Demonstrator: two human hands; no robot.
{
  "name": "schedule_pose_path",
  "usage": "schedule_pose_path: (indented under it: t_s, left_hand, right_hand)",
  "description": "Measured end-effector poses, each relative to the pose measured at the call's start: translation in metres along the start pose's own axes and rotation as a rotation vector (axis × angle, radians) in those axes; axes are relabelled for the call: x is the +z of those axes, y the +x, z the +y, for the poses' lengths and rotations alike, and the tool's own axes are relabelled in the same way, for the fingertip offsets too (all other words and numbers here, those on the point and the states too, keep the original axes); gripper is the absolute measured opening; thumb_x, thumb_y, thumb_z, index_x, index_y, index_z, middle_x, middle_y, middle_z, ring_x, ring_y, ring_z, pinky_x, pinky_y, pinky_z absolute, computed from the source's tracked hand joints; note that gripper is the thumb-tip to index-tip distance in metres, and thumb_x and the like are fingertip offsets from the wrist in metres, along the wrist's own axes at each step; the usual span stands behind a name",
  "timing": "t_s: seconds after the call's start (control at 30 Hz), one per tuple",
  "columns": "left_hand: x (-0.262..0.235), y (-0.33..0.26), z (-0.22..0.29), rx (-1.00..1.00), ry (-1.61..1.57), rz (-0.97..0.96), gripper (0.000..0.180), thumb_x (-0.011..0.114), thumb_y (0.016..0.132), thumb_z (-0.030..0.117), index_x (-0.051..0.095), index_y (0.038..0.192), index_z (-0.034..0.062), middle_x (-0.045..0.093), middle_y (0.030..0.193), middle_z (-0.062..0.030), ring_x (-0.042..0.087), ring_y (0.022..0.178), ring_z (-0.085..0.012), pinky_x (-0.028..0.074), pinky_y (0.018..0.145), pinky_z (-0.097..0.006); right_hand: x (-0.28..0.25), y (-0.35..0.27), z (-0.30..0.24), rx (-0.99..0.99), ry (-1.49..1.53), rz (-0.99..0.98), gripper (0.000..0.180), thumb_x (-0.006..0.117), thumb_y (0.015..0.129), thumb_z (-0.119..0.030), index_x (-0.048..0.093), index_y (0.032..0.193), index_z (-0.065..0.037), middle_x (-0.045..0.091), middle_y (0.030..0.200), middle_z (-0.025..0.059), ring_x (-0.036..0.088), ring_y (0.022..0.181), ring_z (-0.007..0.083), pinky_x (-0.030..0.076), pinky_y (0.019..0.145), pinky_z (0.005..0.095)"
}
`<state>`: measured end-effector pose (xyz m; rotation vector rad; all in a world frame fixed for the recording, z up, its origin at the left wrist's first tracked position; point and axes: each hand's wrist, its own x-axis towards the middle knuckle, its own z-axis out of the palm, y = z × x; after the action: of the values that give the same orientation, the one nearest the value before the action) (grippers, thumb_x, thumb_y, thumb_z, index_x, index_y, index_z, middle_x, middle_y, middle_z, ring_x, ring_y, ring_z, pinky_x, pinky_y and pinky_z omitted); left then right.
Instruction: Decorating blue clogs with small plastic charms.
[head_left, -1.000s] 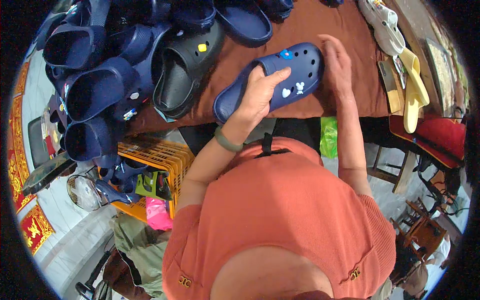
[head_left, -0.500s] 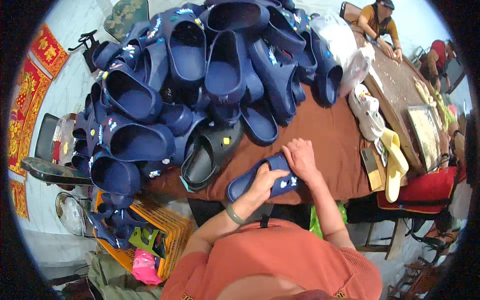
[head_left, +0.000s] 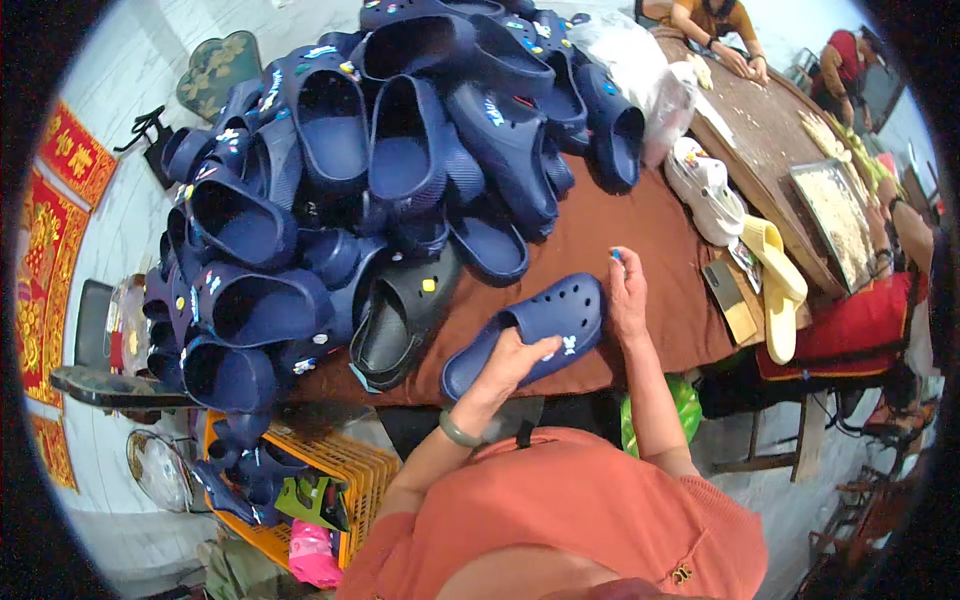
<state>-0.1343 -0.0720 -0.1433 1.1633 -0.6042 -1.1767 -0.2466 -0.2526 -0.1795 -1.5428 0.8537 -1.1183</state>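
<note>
A navy clog (head_left: 565, 308) with round holes and a white charm on its upper lies over the cloth, its toe pointing up and right. My left hand (head_left: 508, 362) is closed on it, thumb across the upper and the fingers hidden beneath. Just right of the toe, apart from the clog, my right hand (head_left: 628, 298) pinches a small blue piece (head_left: 615, 254) at its fingertips; its exact kind is too small to make out. A black clog (head_left: 400, 315) with a yellow charm rests left of the held one.
A large heap of navy clogs (head_left: 330, 120) covers the table's left and far side. To the right are a white clog (head_left: 705, 190), a pale yellow slide (head_left: 778, 275) and a phone (head_left: 725, 288). An orange crate (head_left: 370, 465) stands lower left. Other people sit at another table (head_left: 760, 130).
My right hand has come off the clog's toe and moved up and right, now showing a blue piece in its fingertips. The clog's toe now shows uncovered. The whole view has shifted.
</note>
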Motion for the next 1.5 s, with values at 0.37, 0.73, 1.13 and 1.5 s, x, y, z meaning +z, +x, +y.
schedule_pose_path:
  t_s: [0.37,0.73,1.13,1.5]
  left_hand:
    - [0.001,0.042,0.003,0.008,-0.154,0.134,0.029,0.064,0.089,0.023,0.062,0.106,-0.0015,0.065,0.097,-0.0069,0.062,0.083,-0.0120,0.050,0.074,-0.027]
    - [-0.006,0.039,-0.004,-0.102,-0.322,0.063,0.031,0.060,0.092,0.024,0.060,0.112,-0.0003,0.065,0.101,-0.0078,0.064,0.084,-0.0143,0.055,0.072,-0.028]
    - [-0.009,0.043,-0.007,-0.068,-0.277,0.144,0.030,0.066,0.088,0.020,0.062,0.107,-0.0022,0.065,0.100,-0.0069,0.064,0.085,-0.0132,0.052,0.075,-0.028]
    - [-0.005,0.045,-0.009,0.013,-0.253,0.146,0.031,0.068,0.087,0.022,0.063,0.109,0.0006,0.066,0.100,-0.0069,0.065,0.083,-0.0135,0.053,0.075,-0.027]
  right_hand:
    - [-0.061,0.009,0.047,-0.427,-0.949,0.028,0.037,0.070,0.078,-0.023,0.061,0.112,-0.013,0.058,0.106,0.0120,0.052,0.100,0.0342,0.041,0.086,0.0460]
    - [-0.005,-0.022,-0.017,-0.532,-0.595,-0.635,0.062,0.075,0.070,-0.032,0.057,0.127,-0.017,0.043,0.141,0.0059,0.020,0.138,0.0331,0.019,0.113,0.0475]
    - [0.026,-0.041,-0.001,-0.596,-0.514,-0.257,0.027,0.063,0.085,-0.013,0.065,0.112,-0.014,0.063,0.120,0.0014,0.053,0.120,0.0197,0.028,0.106,0.0429]
    - [0.028,-0.041,0.000,-0.584,-0.373,-0.192,0.016,0.061,0.086,-0.007,0.067,0.101,-0.008,0.066,0.112,0.0065,0.059,0.113,0.0218,0.039,0.101,0.0399]
